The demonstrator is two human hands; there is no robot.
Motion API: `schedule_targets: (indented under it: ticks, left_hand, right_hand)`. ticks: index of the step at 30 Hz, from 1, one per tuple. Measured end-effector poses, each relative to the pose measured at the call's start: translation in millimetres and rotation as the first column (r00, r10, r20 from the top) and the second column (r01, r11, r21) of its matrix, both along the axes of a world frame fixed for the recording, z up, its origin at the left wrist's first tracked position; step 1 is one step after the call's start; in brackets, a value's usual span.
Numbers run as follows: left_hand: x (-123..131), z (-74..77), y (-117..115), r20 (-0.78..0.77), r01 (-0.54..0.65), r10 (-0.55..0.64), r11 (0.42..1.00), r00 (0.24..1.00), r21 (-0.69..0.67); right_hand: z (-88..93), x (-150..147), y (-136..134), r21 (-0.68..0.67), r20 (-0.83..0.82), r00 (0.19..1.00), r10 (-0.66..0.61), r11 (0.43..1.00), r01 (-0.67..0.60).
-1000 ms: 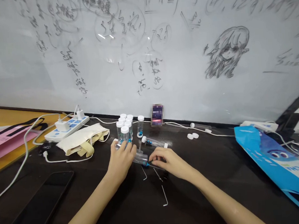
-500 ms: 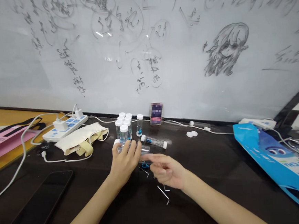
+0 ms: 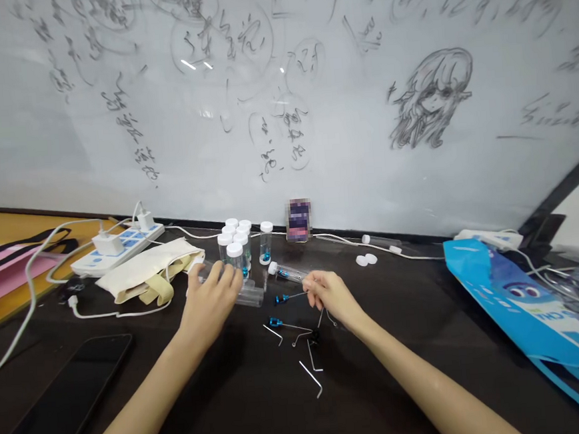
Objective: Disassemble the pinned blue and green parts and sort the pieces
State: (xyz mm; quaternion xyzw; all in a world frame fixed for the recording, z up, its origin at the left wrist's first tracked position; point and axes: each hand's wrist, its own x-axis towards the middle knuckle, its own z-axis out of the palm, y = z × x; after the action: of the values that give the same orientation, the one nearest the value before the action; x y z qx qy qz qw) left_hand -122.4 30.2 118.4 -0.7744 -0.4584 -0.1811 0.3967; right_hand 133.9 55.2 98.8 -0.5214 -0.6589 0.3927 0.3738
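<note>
My left hand (image 3: 211,295) is curled over a clear plastic tube (image 3: 249,295) lying on its side; part of the tube is hidden under the fingers. The fingers of my right hand (image 3: 330,295) pinch the thin shaft of a blue-ended metal rod (image 3: 280,299), low over the table. Just below lies a second blue-ended rod (image 3: 276,322), beside a small black piece (image 3: 314,337) with thin wires around it. Bent hex keys (image 3: 311,380) lie nearer me. A capped tube (image 3: 288,274) with blue content rests beyond my right fingertips.
Several upright white-capped tubes (image 3: 235,251) stand behind my left hand, with one tube (image 3: 266,245) apart. White caps (image 3: 366,260) lie right of centre. A cream pouch (image 3: 143,272), power strip (image 3: 121,249) and black phone (image 3: 63,402) sit left, a blue bag (image 3: 532,305) right.
My left hand has moved left with the clear tube. My right hand has moved slightly right and up, from a pointing shape to a pinch on the rod, uncovering the small metal pieces.
</note>
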Motion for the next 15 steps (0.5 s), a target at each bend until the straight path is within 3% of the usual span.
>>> schedule_targets:
  ticks: [6,8,10,12,14,15]
  left_hand:
    - [3,-2.3,-1,-0.144,0.261,-0.256,0.965,0.956,0.015]
    - [1,-4.1,0,-0.103,0.291,-0.288,0.957,0.952,0.014]
    - [0,-6.1,2,0.036,0.265,-0.266,0.964,0.963,0.024]
    - [2,-8.6,2,0.152,0.230,-0.230,0.973,0.961,0.021]
    - [10,-11.5,-3,0.140,0.229,-0.232,0.973,0.963,0.035]
    - [16,-13.0,-8,0.090,0.242,-0.245,0.969,0.965,0.050]
  right_hand:
    - [-12.5,7,4,0.064,0.269,0.962,-0.048,0.997,0.032]
    - [-8.1,6,-1,0.102,0.332,0.940,-0.078,0.994,0.046]
    - [2.4,0,-10,0.171,0.338,0.935,-0.107,0.984,0.051]
    - [15.7,-12,-24,0.158,0.214,0.976,-0.031,0.987,-0.004]
    - [27.2,-27,-40,-0.040,-0.098,0.981,0.167,0.984,-0.172]
    - [30.8,-35,-48,-0.149,-0.267,0.936,0.231,0.949,-0.277]
